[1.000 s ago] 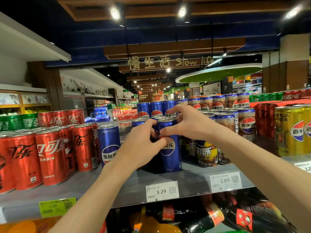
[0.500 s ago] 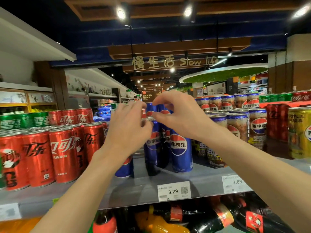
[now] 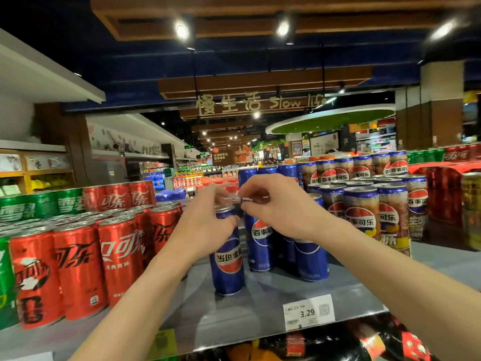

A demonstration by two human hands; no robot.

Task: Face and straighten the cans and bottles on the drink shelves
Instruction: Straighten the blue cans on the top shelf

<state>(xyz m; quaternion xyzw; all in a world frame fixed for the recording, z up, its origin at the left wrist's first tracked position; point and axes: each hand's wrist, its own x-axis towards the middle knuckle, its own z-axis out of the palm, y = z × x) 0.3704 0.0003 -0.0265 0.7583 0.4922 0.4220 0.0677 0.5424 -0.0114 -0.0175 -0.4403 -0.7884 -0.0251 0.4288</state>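
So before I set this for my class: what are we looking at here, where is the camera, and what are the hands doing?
There is no machine here. A person wears a wide-angle camera on the head, so the single view looks forward and down at their own arms in a supermarket aisle. The grey shelf holds red Coca-Cola cans on the left and blue Pepsi cans in the middle, with a 3.29 price tag on its edge. The left hand grips the upper part of the front Pepsi can, whose logo is upside down. The right hand pinches the rim of the Pepsi can behind it.
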